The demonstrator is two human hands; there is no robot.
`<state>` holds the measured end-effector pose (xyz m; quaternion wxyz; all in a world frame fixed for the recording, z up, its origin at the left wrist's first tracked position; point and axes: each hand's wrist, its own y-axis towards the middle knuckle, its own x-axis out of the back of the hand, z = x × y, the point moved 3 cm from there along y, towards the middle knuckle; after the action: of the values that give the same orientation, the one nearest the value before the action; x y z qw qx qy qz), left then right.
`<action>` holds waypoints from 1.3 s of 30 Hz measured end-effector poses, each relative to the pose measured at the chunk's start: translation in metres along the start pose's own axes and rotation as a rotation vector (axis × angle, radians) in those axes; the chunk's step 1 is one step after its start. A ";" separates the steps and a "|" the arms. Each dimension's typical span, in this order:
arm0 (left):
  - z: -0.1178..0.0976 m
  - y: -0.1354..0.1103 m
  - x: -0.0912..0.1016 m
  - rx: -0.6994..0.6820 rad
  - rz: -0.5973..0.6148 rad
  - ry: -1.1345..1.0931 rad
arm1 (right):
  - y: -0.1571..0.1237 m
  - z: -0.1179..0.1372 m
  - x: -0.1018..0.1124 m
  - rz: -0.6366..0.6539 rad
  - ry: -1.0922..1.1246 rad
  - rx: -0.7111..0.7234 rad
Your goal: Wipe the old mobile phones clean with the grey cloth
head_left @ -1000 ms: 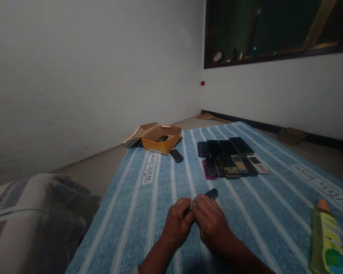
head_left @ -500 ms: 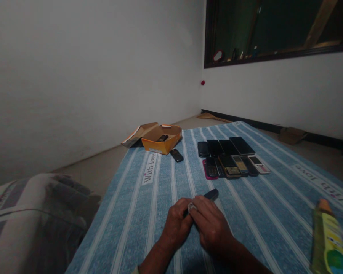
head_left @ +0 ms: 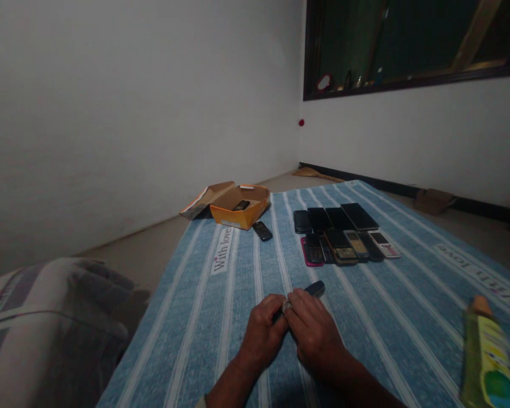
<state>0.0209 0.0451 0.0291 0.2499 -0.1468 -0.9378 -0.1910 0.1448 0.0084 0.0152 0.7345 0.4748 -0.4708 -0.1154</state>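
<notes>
Just above the striped cloth, my left hand (head_left: 264,330) is closed round the near end of a dark mobile phone (head_left: 315,289), whose far end sticks out past my fingers. My right hand (head_left: 317,335) lies over the phone, fingers bent and pressing a small crumpled white wad (head_left: 286,306), perhaps tissue or cloth, against it. Both hands touch each other, and most of the phone is hidden beneath them. Beyond them, several phones lie in two rows, among them a gold-and-black keypad phone (head_left: 342,247) and a large black one (head_left: 359,216).
An open orange cardboard box (head_left: 238,219) stands at the far left of the blue striped cloth (head_left: 212,317), with a phone inside. Another black phone (head_left: 262,231) lies beside it. At the right edge is a bottle of yellow-green liquid (head_left: 488,357). Grey-white fabric (head_left: 46,340) drapes at left.
My right fingers and the white wad have shifted slightly along the phone. Both hands keep their hold, and the other phones and the box have not moved.
</notes>
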 end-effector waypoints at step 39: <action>0.000 0.002 0.001 -0.007 -0.002 -0.044 | 0.007 0.007 0.008 0.114 0.191 -0.076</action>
<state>0.0205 0.0471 0.0300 0.2284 -0.1507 -0.9427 -0.1911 0.1414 0.0028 0.0263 0.7990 0.4278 -0.4201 -0.0453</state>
